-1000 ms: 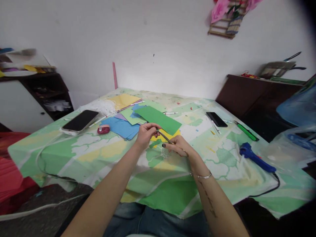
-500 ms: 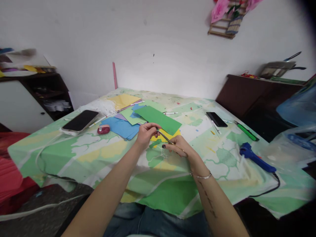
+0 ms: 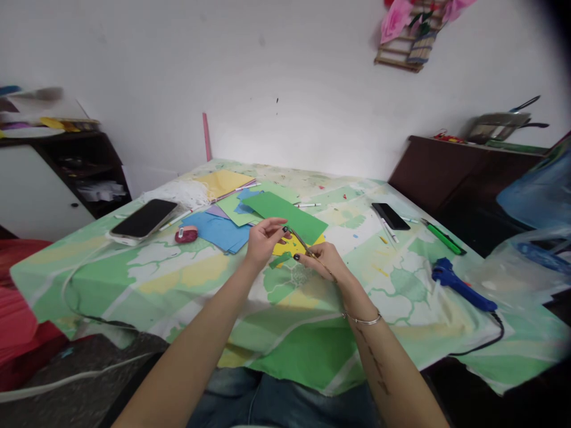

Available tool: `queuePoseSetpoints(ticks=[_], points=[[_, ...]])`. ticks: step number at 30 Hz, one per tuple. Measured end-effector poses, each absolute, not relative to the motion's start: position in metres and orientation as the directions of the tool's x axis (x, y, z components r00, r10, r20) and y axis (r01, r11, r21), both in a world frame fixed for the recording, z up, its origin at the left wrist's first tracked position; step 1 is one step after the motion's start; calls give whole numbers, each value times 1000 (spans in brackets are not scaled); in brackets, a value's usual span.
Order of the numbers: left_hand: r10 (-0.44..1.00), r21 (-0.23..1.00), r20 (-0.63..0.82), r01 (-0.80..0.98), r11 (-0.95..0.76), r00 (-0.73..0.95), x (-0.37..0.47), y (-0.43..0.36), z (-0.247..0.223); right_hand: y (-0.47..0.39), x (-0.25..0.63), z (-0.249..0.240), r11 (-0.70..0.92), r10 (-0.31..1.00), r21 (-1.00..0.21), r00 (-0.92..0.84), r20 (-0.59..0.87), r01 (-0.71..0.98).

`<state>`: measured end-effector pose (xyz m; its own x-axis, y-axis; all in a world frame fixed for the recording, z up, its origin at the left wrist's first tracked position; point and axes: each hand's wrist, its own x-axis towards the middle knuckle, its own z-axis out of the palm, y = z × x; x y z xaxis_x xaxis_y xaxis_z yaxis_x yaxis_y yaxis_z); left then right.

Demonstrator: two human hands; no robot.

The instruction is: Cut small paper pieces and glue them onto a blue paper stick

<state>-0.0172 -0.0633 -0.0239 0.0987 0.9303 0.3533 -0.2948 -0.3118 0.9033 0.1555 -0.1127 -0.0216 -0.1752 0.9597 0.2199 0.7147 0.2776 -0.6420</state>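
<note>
Two bare hands were held close together above a patterned tablecloth [image 3: 187, 291], with a pair of scissors [image 3: 304, 244] grasped in the right hand [image 3: 325, 261] and its blades pointed toward the left hand [image 3: 263, 241]. The left thumb and fingers were bent near the tips; whether anything was pinched between them could not be told. Below the blades, yellow paper [image 3: 292, 245] was seen near a green scrap [image 3: 281, 260], with a larger green sheet [image 3: 292, 217] laid just beyond.

The scissors were judged light but stiff, smooth along the metal and best gripped by the finger loops, with the blades left untouched. The paper was judged thin, soft and easily creased, best taken lightly by an edge.

The loops were partly covered by the right hand, the blade tips were too small to be made out clearly, and part of the yellow paper was hidden under the green sheet and fingers.
</note>
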Motion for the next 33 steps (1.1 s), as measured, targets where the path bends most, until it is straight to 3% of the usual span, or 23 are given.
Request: queuePoseSetpoints(ticks=[8,20,33], points=[[958,909,274,-350,-228,87,-15,-61,-27,-110,157,-27,260,945,-514,-106,309,817],[972,925,223,-330,-189,69,-15,-62,-23,-109,154,-26,207,954,-349,-109,279,914],[964,925,238,-329,-188,119,-14,-62,-23,-110,152,-28,177,950,-291,-87,298,940]])
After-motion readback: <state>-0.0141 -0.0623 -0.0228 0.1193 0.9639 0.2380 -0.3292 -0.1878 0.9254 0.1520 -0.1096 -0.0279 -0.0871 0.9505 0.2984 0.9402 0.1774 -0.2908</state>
